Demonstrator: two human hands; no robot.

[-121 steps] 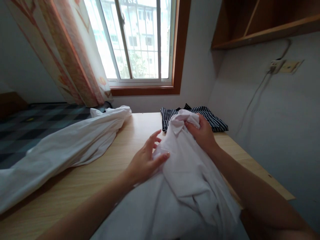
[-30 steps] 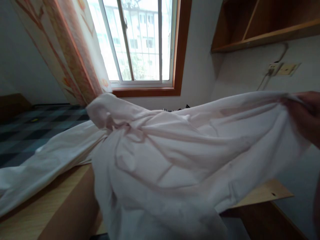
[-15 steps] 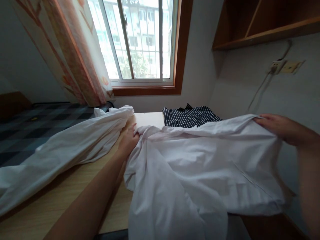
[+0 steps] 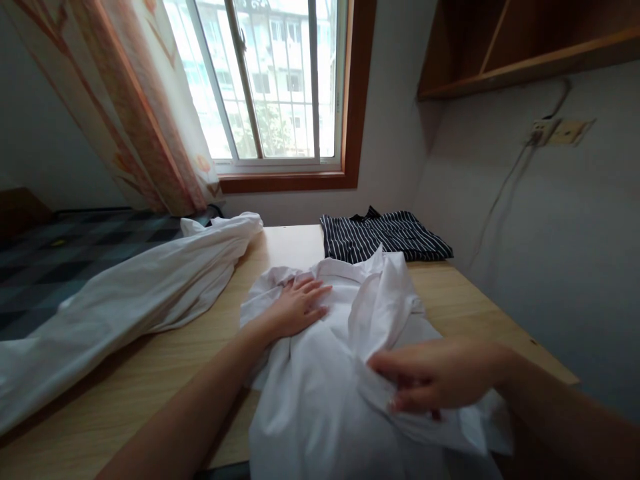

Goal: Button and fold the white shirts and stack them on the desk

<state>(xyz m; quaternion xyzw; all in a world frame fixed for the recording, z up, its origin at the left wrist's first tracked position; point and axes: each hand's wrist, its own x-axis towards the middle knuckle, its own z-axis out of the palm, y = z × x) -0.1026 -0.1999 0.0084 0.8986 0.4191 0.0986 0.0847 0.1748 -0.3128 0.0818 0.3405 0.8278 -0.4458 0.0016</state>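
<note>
A rumpled white shirt [image 4: 320, 393] lies across the middle of the wooden table [image 4: 165, 380], its lower part reaching the near edge. My left hand [image 4: 299, 308] rests flat on the shirt below its collar, fingers spread. Over the shirt's right side is my right hand [image 4: 430, 377], blurred, with its fingers bent near a fold of the cloth; whether it pinches any fabric cannot be made out. Behind the shirt, a black-and-white striped garment [image 4: 385, 237] lies folded at the table's back.
Another long white cloth [image 4: 145, 287] stretches along the left, between the table and a dark checked bed [image 4: 60, 267]. Behind are a window [image 4: 270, 87] and a curtain [image 4: 145, 113]. A wooden shelf [image 4: 540, 67] and a socket with a cord [image 4: 563, 131] are on the right wall.
The white shirt's right part has come down and inward, uncovering the table's right side. My right hand has moved left and down. My left hand has shifted right and now lies flat.
</note>
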